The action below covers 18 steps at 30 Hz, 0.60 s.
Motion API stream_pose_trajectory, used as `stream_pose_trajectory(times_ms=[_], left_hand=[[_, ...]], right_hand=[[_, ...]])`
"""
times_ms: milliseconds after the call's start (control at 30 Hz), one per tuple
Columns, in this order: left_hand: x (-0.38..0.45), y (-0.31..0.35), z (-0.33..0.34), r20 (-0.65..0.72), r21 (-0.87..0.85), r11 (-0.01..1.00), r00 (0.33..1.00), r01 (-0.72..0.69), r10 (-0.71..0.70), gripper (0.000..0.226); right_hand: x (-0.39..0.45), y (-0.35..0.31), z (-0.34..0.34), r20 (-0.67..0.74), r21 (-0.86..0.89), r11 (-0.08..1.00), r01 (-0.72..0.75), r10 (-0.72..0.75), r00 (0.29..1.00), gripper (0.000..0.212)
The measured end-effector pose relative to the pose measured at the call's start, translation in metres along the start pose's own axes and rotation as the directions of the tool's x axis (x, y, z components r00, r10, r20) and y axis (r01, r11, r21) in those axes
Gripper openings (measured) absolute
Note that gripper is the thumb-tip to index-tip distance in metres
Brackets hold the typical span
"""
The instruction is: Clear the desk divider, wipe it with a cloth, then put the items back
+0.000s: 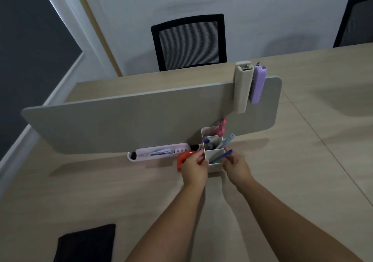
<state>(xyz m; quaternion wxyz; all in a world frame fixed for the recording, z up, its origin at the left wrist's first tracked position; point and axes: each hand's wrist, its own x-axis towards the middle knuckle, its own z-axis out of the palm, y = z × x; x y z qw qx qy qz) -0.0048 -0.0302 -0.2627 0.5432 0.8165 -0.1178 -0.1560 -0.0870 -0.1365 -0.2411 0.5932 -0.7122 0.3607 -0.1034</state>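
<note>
Both hands at a white pen holder (214, 162) against the divider (141, 118), mid-bench: left hand (194, 166) gripping its side, right hand (236, 166) fingers pinching a blue pen (222, 156). Black cloth (86, 243) at the near edge.

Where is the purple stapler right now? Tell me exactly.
In the head view, the purple stapler hangs upright at the divider's upper right end, right beside the beige clip-on holder, above the white pen organizer.
</note>
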Motion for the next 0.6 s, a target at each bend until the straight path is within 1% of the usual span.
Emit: stream_pose_trajectory(times_ms=[67, 200, 333, 400, 467, 533, 567, 600], left_hand=[[0.0, 0.0, -0.001, 0.014, 0.025, 1.0, 1.0, 0.002, -0.002, 0.042], [-0.006, 0.003, 0.001, 0.024, 0.018, 0.995, 0.994, 0.102, -0.103, 0.027], [-0.015, 0.008, 0.002, 0.058, -0.001, 0.981, 0.979, 0.195, -0.195, 0.026], [-0.018, 0.011, 0.004, 0.063, -0.009, 0.98, 0.979, 0.197, -0.196, 0.027], [-0.021, 0.016, 0.001, 0.035, 0.007, 0.984, 0.984, 0.176, -0.176, 0.028], [-0.027, 0.017, -0.001, 0.012, 0.024, 0.989, 0.989, 0.149, -0.149, 0.031], [-0.035, 0.018, -0.003, 0.012, 0.048, 0.986, 0.987, 0.161, -0.162, 0.032], [-0.04, 0.017, -0.004, 0.019, 0.018, 0.986, 0.986, 0.165, -0.165, 0.031]], right_hand=[[-0.002, -0.003, 0.0, -0.006, -0.014, 1.0, 0.013, -0.013, 1.0, 0.038], [0.0, -0.005, -0.001, -0.03, -0.048, 0.999, -0.008, 0.006, 1.0, 0.037], [-0.007, -0.008, -0.005, -0.046, -0.102, 0.995, -0.016, 0.012, 0.999, 0.036], [-0.008, -0.007, -0.007, -0.036, -0.126, 0.991, -0.039, 0.035, 0.999, 0.035], [-0.01, -0.011, -0.009, -0.017, -0.139, 0.987, -0.075, 0.073, 0.997, 0.035], [-0.015, -0.013, -0.011, -0.022, -0.149, 0.985, -0.087, 0.084, 0.996, 0.04], [-0.023, -0.017, -0.013, -0.052, -0.08, 0.991, -0.104, 0.1, 0.994, 0.045], [-0.029, -0.017, -0.016, -0.082, 0.028, 0.991, -0.128, 0.13, 0.988, 0.05]])
